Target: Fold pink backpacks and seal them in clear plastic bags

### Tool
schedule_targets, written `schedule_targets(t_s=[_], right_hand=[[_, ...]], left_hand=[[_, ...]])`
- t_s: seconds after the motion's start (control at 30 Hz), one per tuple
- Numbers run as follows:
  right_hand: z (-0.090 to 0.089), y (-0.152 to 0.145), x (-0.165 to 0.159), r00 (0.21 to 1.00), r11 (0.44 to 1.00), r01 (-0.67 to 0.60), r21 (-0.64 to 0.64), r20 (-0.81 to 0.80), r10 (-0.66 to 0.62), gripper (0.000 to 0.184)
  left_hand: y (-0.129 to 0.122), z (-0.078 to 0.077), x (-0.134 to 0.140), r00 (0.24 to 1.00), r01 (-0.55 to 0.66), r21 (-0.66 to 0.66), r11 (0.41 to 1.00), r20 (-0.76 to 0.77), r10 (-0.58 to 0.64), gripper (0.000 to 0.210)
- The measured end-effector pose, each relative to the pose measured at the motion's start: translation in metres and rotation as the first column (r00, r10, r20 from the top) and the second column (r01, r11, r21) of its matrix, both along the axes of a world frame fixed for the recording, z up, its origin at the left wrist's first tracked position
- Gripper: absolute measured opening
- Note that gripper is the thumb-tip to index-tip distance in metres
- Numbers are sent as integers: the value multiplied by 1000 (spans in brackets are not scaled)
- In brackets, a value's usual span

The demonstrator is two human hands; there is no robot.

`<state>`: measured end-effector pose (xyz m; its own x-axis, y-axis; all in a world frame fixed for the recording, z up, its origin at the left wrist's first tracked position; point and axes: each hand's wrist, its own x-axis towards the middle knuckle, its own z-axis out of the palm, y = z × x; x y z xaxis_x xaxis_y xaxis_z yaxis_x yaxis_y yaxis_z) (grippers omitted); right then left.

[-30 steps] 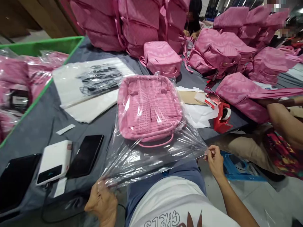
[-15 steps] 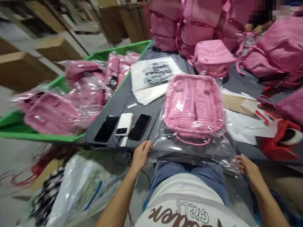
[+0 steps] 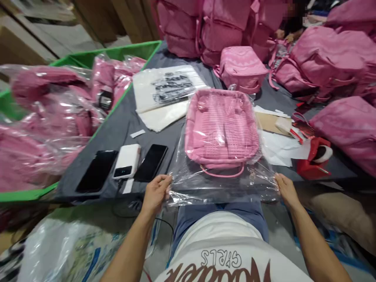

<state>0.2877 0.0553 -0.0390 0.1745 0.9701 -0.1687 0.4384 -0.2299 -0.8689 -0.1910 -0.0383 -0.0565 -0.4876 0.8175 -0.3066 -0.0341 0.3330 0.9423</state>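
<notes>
A pink backpack [image 3: 221, 129] lies flat inside a clear plastic bag [image 3: 211, 194] on the grey-covered table, its handle loop toward me. The bag's near end is stretched wide at the table's front edge. My left hand [image 3: 157, 192] pinches the left corner of that end, fingers closed. At the opposite corner, my right hand [image 3: 287, 189] grips the plastic between thumb and fingers. Left of the bag lie a white power bank [image 3: 127, 159] with a lit display and two black phones, one of them a dark phone [image 3: 152, 161] nearest the bag.
A green-edged bin [image 3: 102, 50] on the left holds several wrapped pink bags. Printed white plastic bags [image 3: 167, 96] lie behind the phones. A red tape dispenser [image 3: 313, 158] and paper scraps [image 3: 276, 147] sit right. Pink backpacks [image 3: 217, 27] are stacked behind; another person's hands show at the back right.
My view has turned right, shifting the table leftward in the picture. Both hands keep hold of the plastic bag's corners, and its near end now lies more level between them.
</notes>
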Motion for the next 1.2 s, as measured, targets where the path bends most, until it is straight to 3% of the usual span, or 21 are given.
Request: schedule_targets(t_s=[0.03, 0.1, 0.13, 0.2, 0.27, 0.3, 0.37, 0.4, 0.43, 0.5, 0.6, 0.7, 0.83, 0.87, 0.93, 1.0, 1.07, 1.13, 1.2], right_hand=[[-3, -2, 6, 1000, 1000, 17, 13, -5, -17, 68], [-10, -14, 22, 991, 984, 67, 165, 101, -84, 68], [-14, -21, 31, 973, 958, 61, 281, 196, -119, 67], [-20, -36, 45, 904, 882, -77, 465, 406, -135, 57], [-22, -45, 51, 819, 821, -293, 490, 571, -48, 37], [-22, -47, 51, 786, 800, -381, 464, 618, 16, 27], [-17, -45, 46, 760, 767, -490, 415, 633, 144, 21], [-13, -42, 42, 776, 764, -505, 402, 599, 197, 25], [-9, -38, 39, 808, 776, -491, 396, 539, 236, 29], [0, -31, 33, 897, 836, -387, 389, 367, 245, 37], [9, -23, 20, 987, 900, -136, 414, 133, 88, 42], [9, -15, -6, 992, 840, 122, 528, -42, -118, 51], [11, 7, -44, 895, 693, 429, 580, -168, -413, 59], [13, 14, -49, 882, 691, 444, 569, -144, -448, 61], [18, 27, -53, 903, 759, 400, 514, -78, -423, 64], [21, 35, -51, 946, 849, 311, 427, -51, -321, 66], [22, 37, -48, 963, 890, 266, 371, -68, -260, 68], [22, 34, -46, 968, 896, 249, 368, -68, -242, 69], [22, 30, -47, 969, 889, 243, 387, -48, -244, 69]], left_hand=[[-4, -2, -6, 999, -4, 31, 1000, -39, 5, 51], [-14, -6, -21, 956, -5, 150, 989, -289, 48, 44], [-19, -10, -30, 878, 34, 227, 973, -472, 79, 39], [-29, -17, -45, 607, 258, 295, 920, -790, 83, 27], [-33, -24, -55, 330, 543, 213, 812, -944, 28, 20], [-33, -26, -58, 228, 652, 152, 743, -974, -1, 24], [-28, -27, -60, 108, 780, 51, 624, -993, -54, 35], [-24, -26, -59, 92, 806, 26, 591, -992, -82, 38], [-21, -25, -57, 103, 817, 20, 576, -988, -112, 38], [-17, -21, -51, 195, 802, 61, 594, -967, -164, 35], [-20, -14, -39, 427, 698, 187, 691, -884, -191, 36], [-25, -7, -23, 658, 508, 321, 799, -744, -119, 42], [-5, 2, -1, 868, 130, 354, 926, -493, 67, 54], [5, 3, 2, 904, 51, 322, 945, -418, 94, 54], [26, 5, 6, 950, -24, 249, 968, -297, 100, 54], [41, 7, 7, 953, -23, 201, 979, -292, 82, 55], [47, 10, 12, 881, -30, 218, 975, -456, 129, 55], [47, 16, 24, 697, 4, 323, 946, -679, 229, 53], [45, 25, 45, 501, 202, 389, 899, -830, 246, 47]])
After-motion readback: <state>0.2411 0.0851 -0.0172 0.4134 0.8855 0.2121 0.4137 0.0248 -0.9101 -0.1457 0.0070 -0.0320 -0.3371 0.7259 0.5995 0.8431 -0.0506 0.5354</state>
